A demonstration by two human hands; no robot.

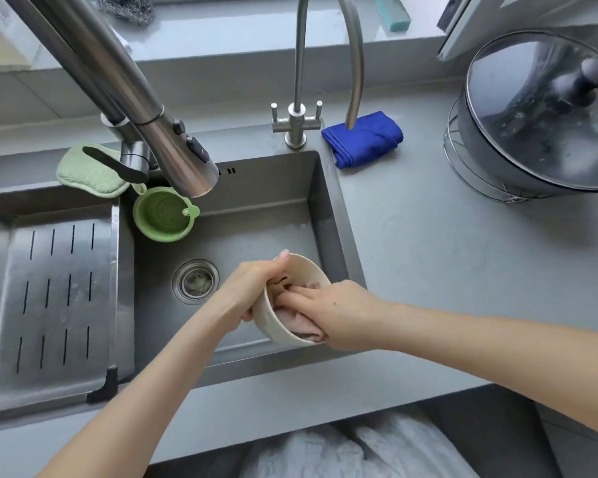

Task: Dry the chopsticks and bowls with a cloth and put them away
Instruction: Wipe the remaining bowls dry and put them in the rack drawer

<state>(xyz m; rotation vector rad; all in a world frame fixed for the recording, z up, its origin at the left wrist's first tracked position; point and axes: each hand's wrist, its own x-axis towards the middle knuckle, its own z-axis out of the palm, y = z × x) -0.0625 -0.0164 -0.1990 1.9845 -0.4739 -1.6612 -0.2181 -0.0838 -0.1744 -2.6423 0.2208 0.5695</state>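
Observation:
A cream bowl (277, 322) is held tilted over the steel sink (256, 215). My left hand (246, 288) grips its rim, thumb over the top edge and fingers under the outside. My right hand (332, 312) presses a pinkish cloth (299, 324) into the bowl's inside, fingers curled over the cloth. Most of the cloth is hidden under that hand. No chopsticks are in view.
A large pull-out faucet (173, 146) hangs over the sink, a thin faucet (296, 122) behind it. A green strainer (164, 215) and green sponge (87, 170) sit at the left, a drain rack (56, 298) beside them. A blue cloth (363, 139) and lidded pot (539, 115) are on the counter.

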